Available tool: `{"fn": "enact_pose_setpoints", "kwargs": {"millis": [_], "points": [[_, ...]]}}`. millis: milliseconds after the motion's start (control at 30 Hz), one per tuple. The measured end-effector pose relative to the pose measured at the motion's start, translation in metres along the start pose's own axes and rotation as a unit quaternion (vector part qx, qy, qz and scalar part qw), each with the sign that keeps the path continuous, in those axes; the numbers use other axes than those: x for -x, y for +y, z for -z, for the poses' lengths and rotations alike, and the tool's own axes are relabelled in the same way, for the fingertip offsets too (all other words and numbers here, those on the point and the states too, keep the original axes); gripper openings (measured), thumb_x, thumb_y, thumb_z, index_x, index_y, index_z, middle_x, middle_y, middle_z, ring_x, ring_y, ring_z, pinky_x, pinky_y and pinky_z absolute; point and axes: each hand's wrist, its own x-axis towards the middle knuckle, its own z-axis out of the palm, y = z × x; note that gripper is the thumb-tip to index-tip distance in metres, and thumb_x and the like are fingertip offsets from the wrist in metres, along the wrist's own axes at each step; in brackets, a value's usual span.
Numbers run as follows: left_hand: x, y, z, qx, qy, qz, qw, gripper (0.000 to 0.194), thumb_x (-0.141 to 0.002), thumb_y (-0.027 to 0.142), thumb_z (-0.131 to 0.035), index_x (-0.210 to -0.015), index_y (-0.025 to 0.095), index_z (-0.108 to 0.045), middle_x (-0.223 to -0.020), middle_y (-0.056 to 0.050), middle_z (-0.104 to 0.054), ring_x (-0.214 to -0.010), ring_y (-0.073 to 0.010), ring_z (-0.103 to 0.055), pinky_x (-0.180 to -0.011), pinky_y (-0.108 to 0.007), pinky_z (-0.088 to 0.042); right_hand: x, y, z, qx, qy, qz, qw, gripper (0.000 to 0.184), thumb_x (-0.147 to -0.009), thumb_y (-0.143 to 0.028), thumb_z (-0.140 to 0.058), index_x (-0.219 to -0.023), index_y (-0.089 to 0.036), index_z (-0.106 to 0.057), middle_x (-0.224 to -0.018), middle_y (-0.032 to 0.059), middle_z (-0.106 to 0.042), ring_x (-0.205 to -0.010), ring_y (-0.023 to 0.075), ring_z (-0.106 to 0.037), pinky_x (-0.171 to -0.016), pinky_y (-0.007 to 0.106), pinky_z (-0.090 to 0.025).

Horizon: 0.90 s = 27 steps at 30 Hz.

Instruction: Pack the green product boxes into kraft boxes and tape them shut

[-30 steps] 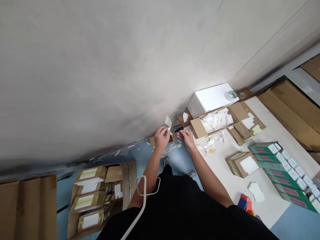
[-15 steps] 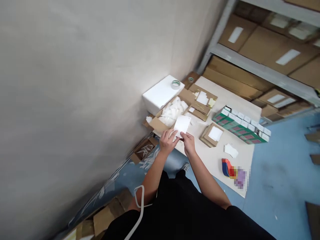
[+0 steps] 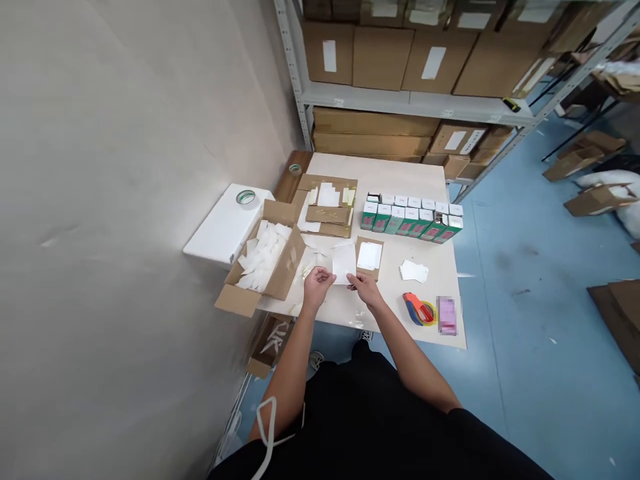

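Between my hands, above the table's near edge, is a white card (image 3: 344,261). My left hand (image 3: 318,285) pinches its lower left corner, fingers closed. On the lower right edge, my right hand (image 3: 364,287) grips it with the thumb on top. Just right of the card, a stack of white cards (image 3: 370,255) lies on a piece of brown cardboard. To the left stands an open carton (image 3: 290,267) filled with white paper strips (image 3: 265,253). Farther right are some loose white cards (image 3: 414,271) and a red and blue tape dispenser (image 3: 419,309).
Green and white small boxes (image 3: 405,219) stand in rows on the table (image 3: 380,167). Flattened cardboard (image 3: 327,215) with white slips lies behind. A tape roll (image 3: 246,197) rests on a white foam box (image 3: 215,230). Shelves of cartons (image 3: 383,57) rise at the back; the wall is left.
The view has swung to the right and levelled, so the table and shelves appear straighter. Both hands still hold the white card, which has tilted flatter.
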Motion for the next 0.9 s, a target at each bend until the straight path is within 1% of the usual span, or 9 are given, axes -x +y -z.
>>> {"fn": "enact_pose_setpoints", "kwargs": {"millis": [100,200,267,367,567,733,767,833,900], "points": [[-0.011,-0.006,-0.028,-0.038,-0.007,0.002,0.999,0.031,-0.072,0.037,-0.083,-0.082,0.022,-0.059,-0.077,0.001,-0.067,-0.07,-0.0144,-0.065,-0.073,-0.028,-0.054,-0.016,0.013,0.027,0.016,0.029,-0.017,0.999,0.05,-0.068,-0.067,-0.079,-0.067,-0.02,-0.065,-0.062,-0.0004,-0.061,-0.064,0.017,-0.058,-0.065,0.031,-0.049],[-0.02,-0.014,-0.051,-0.082,0.013,-0.001,0.997,0.026,-0.073,0.036,-0.079,-0.08,0.022,-0.059,-0.075,0.001,-0.065,-0.069,-0.0143,-0.064,-0.073,-0.029,-0.053,-0.031,0.025,0.05,0.001,0.084,-0.031,0.996,0.045,-0.063,-0.059,-0.085,-0.079,-0.02,-0.067,-0.058,-0.0044,-0.057,-0.062,0.0166,-0.056,-0.065,0.031,-0.049],[-0.026,-0.021,-0.059,-0.112,0.01,0.01,0.994,0.023,-0.073,0.035,-0.078,-0.08,0.023,-0.06,-0.075,0.001,-0.066,-0.07,-0.0151,-0.064,-0.073,-0.029,-0.053,-0.039,0.033,0.064,-0.02,0.093,-0.036,0.995,0.047,-0.059,-0.053,-0.088,-0.086,-0.021,-0.067,-0.059,-0.0052,-0.059,-0.062,0.0166,-0.058,-0.067,0.031,-0.049],[-0.037,-0.031,-0.065,-0.162,-0.008,0.041,0.986,0.02,-0.073,0.034,-0.077,-0.08,0.023,-0.061,-0.075,0.001,-0.068,-0.073,-0.0169,-0.066,-0.075,-0.03,-0.053,-0.051,0.051,0.078,-0.009,0.076,-0.046,0.996,0.042,-0.06,-0.053,-0.086,-0.075,-0.022,-0.063,-0.061,-0.0027,-0.063,-0.063,0.0171,-0.059,-0.066,0.03,-0.048],[-0.059,-0.056,-0.072,-0.249,-0.028,0.088,0.964,0.014,-0.073,0.028,-0.074,-0.079,0.024,-0.061,-0.073,0.002,-0.07,-0.074,-0.0175,-0.067,-0.076,-0.03,-0.051,-0.073,0.093,0.077,0.087,0.151,-0.061,0.983,0.031,-0.077,-0.053,-0.068,-0.071,-0.024,-0.062,-0.072,-0.0001,-0.07,-0.073,0.0189,-0.064,-0.066,0.028,-0.049],[-0.084,-0.083,-0.076,-0.298,-0.078,0.113,0.945,0.015,-0.074,0.023,-0.073,-0.08,0.024,-0.059,-0.075,0.003,-0.072,-0.075,-0.0172,-0.068,-0.077,-0.028,-0.05,-0.089,0.111,0.069,0.172,0.205,-0.118,0.956,0.019,-0.079,-0.04,-0.067,-0.084,-0.023,-0.068,-0.077,0.0011,-0.072,-0.079,0.0216,-0.069,-0.072,0.029,-0.051],[-0.089,-0.089,-0.076,-0.305,-0.088,0.114,0.941,0.016,-0.074,0.022,-0.073,-0.081,0.025,-0.059,-0.075,0.003,-0.072,-0.076,-0.0172,-0.069,-0.077,-0.028,-0.049,-0.092,0.112,0.069,0.193,0.226,-0.13,0.946,0.021,-0.077,-0.037,-0.07,-0.092,-0.022,-0.069,-0.083,0.0026,-0.074,-0.085,0.0228,-0.07,-0.075,0.029,-0.051],[-0.097,-0.101,-0.077,-0.318,-0.102,0.117,0.935,0.018,-0.075,0.019,-0.072,-0.084,0.025,-0.058,-0.075,0.004,-0.073,-0.078,-0.0173,-0.07,-0.078,-0.028,-0.049,-0.097,0.113,0.068,0.234,0.261,-0.153,0.924,0.041,-0.073,-0.032,-0.076,-0.112,-0.022,-0.066,-0.097,0.0052,-0.076,-0.097,0.0245,-0.071,-0.08,0.03,-0.051],[-0.104,-0.113,-0.078,-0.328,-0.11,0.122,0.93,0.02,-0.076,0.017,-0.071,-0.088,0.025,-0.058,-0.076,0.004,-0.073,-0.079,-0.0178,-0.07,-0.079,-0.027,-0.048,-0.102,0.113,0.065,0.258,0.274,-0.176,0.91,0.053,-0.075,-0.03,-0.077,-0.123,-0.023,-0.058,-0.101,0.0049,-0.076,-0.1,0.0242,-0.071,-0.081,0.03,-0.051]]}}
